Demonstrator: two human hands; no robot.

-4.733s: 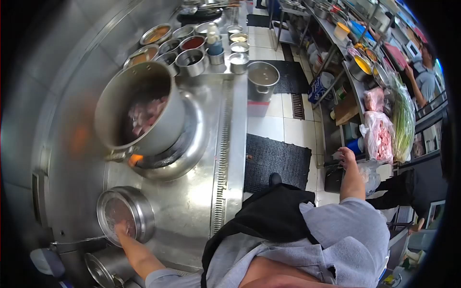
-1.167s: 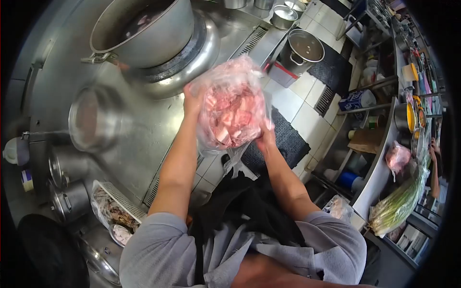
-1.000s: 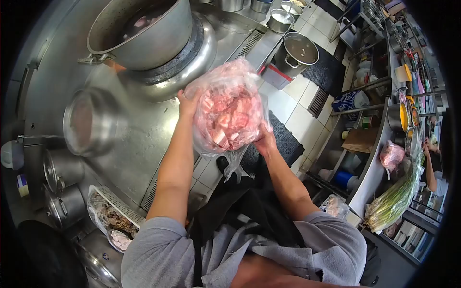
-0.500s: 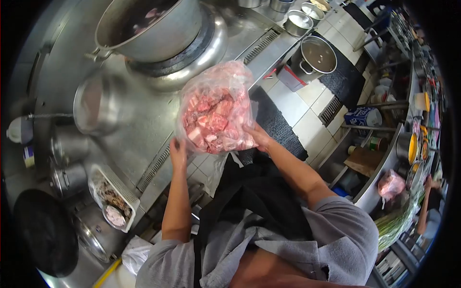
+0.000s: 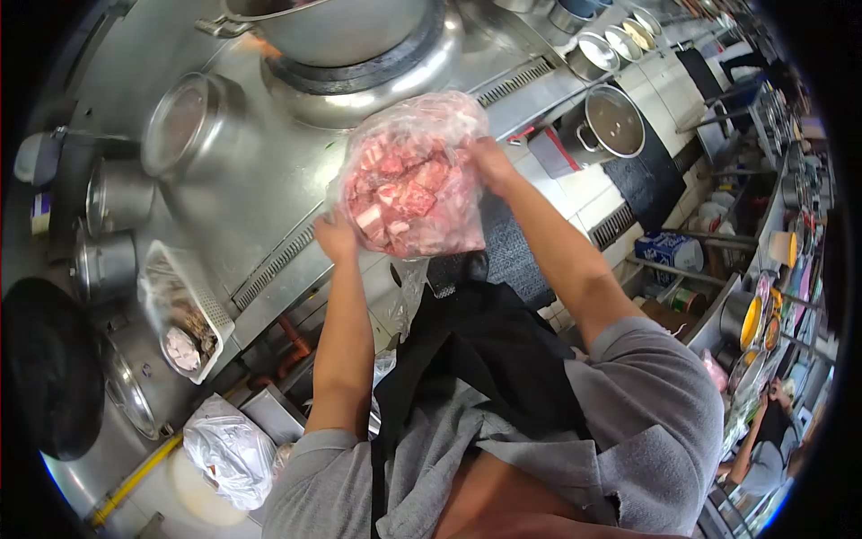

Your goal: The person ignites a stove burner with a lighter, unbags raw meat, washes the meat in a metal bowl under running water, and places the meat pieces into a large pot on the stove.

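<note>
A clear plastic bag of raw meat chunks (image 5: 409, 184) hangs between my hands over the front edge of the steel counter. My left hand (image 5: 337, 235) grips the bag's lower left side. At the bag's right side, my right hand (image 5: 489, 166) is closed on the plastic. Beyond the bag, a large pot (image 5: 337, 34) sits tilted on a round burner (image 5: 359, 99), with an orange glow at its left. Its inside is mostly out of view. A steel pot with liquid (image 5: 184, 126) stands to the left on the counter.
A white basket (image 5: 211, 314) holds brownish food and a pale portion at lower left, near lidded pots (image 5: 106, 265) and a black wok (image 5: 54, 368). Right of the counter stands a pot of liquid (image 5: 614, 121). A co-worker (image 5: 768, 445) is at far right beside shelving.
Since the oldest frame, both hands have taken hold of the meat bag. More recently my right hand has moved up along its right side, and the view has shifted.
</note>
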